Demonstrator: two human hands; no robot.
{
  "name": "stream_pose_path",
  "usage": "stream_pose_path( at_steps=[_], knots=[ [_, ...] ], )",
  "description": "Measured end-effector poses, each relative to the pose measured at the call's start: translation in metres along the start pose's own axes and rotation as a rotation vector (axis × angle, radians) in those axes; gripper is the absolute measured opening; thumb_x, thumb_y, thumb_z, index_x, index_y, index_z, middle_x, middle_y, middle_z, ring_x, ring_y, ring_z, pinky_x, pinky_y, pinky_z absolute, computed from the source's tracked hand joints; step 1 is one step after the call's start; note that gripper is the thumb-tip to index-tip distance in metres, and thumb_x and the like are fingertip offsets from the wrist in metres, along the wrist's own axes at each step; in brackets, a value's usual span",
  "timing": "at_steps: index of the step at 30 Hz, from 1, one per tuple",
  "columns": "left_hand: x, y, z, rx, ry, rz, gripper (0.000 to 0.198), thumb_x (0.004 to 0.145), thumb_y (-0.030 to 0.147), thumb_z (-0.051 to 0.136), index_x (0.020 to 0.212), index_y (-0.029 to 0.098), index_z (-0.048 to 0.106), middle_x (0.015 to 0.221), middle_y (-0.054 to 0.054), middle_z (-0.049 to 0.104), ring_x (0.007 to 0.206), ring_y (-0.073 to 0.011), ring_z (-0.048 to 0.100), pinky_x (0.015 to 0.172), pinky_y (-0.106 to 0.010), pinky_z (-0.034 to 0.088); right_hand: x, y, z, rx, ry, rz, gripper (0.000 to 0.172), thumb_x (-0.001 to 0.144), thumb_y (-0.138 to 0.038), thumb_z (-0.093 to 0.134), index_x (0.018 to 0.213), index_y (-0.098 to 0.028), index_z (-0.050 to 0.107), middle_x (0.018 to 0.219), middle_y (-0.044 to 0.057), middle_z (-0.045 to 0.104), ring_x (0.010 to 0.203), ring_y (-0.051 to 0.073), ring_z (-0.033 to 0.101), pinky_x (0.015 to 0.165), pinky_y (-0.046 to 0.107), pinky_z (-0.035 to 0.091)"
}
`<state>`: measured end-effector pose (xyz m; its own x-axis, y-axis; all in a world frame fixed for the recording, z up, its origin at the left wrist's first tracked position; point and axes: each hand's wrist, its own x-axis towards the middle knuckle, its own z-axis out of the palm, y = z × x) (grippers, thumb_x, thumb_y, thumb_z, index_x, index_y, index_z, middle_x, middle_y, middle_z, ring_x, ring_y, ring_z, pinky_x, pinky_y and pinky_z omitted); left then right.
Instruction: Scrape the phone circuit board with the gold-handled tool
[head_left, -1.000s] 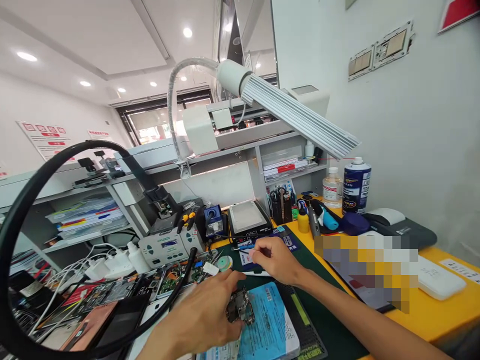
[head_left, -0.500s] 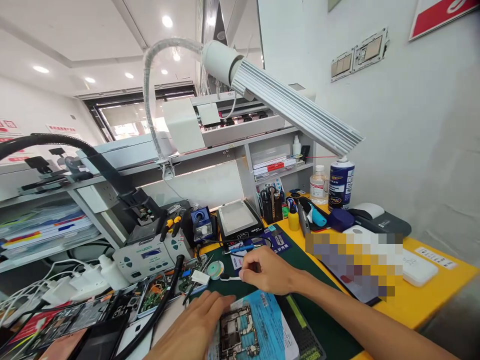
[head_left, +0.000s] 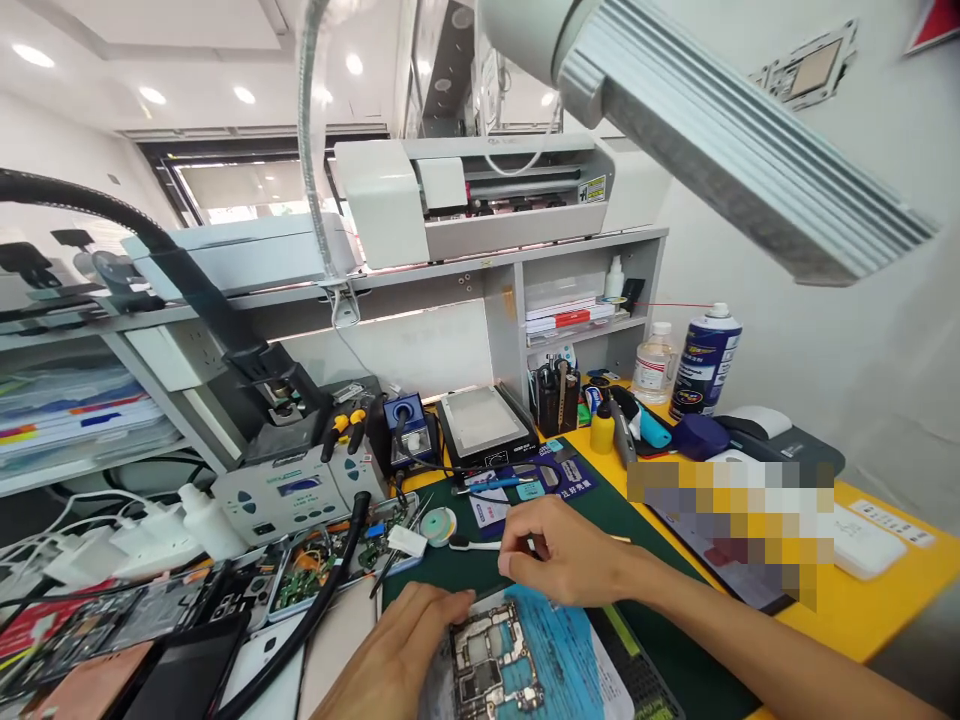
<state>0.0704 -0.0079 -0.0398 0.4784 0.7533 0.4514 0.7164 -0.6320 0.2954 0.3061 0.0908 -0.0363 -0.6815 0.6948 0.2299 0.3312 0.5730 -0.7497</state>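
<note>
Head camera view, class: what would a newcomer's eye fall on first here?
The big ridged lamp slants across the upper right. Low in the middle, a bare circuit board lies on a blue packet, with the left hand at its left edge and the right hand curled just beyond. A dark blue spray can stands near the wall at right.

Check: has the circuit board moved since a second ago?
Yes: against the round spool, the circuit board has moved toward the person, from tilted in the left hand to flat on the blue packet.
</note>
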Motion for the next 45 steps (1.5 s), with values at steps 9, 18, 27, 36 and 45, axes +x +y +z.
stream_pose_path(
  at_steps=[9, 18, 27, 36, 45],
  knots=[
    [-0.012, -0.008, 0.012, 0.172, 0.117, 0.048, 0.069, 0.079, 0.030, 0.064, 0.144, 0.022, 0.041, 0.125, -0.010, 0.063, 0.114, -0.0240, 0.063, 0.097, -0.034, 0.054, 0.000, -0.009, -0.003, 0.191, -0.108, 0.148, 0.016, 0.081, -0.018, 0.066, 0.084, -0.011, 0.080, 0.070, 0.001, 0.062, 0.059, 0.010, 0.048, 0.052, 0.022, 0.034],
    [-0.015, -0.017, 0.018, 0.359, 0.282, 0.075, 0.067, 0.078, 0.036, 0.071, 0.139, 0.018, 0.049, 0.122, -0.013, 0.066, 0.109, -0.0274, 0.069, 0.088, -0.038, 0.061, 0.001, -0.005, -0.008, 0.602, -0.287, 0.331, 0.031, 0.080, -0.036, 0.077, 0.096, -0.011, 0.069, 0.083, 0.006, 0.072, 0.056, 0.011, 0.057, 0.041, 0.017, 0.037],
    [-0.008, -0.013, 0.018, 0.297, 0.336, 0.009, 0.073, 0.082, 0.053, 0.071, 0.138, 0.014, 0.045, 0.099, -0.008, 0.067, 0.088, -0.0225, 0.070, 0.076, -0.032, 0.062, 0.003, -0.006, -0.002, 0.804, -0.273, 0.328, 0.044, 0.077, -0.049, 0.082, 0.092, -0.011, 0.065, 0.076, 0.005, 0.070, 0.057, 0.012, 0.064, 0.048, 0.019, 0.046],
    [-0.010, -0.007, 0.010, 0.244, 0.176, 0.104, 0.076, 0.079, 0.045, 0.075, 0.144, 0.020, 0.043, 0.134, -0.011, 0.059, 0.123, -0.0250, 0.061, 0.100, -0.033, 0.056, 0.001, -0.003, -0.006, 0.832, -0.276, 0.395, 0.041, 0.078, -0.050, 0.082, 0.079, -0.011, 0.069, 0.064, -0.002, 0.060, 0.050, 0.009, 0.057, 0.047, 0.022, 0.049],
    [-0.010, -0.006, 0.018, 0.286, 0.175, 0.181, 0.072, 0.083, 0.040, 0.073, 0.145, 0.017, 0.043, 0.137, -0.013, 0.060, 0.126, -0.0255, 0.059, 0.104, -0.034, 0.054, 0.006, -0.006, -0.005, 0.879, -0.302, 0.475, 0.036, 0.071, -0.042, 0.088, 0.074, -0.010, 0.070, 0.062, -0.004, 0.058, 0.047, 0.006, 0.053, 0.046, 0.017, 0.047]
  ],
)
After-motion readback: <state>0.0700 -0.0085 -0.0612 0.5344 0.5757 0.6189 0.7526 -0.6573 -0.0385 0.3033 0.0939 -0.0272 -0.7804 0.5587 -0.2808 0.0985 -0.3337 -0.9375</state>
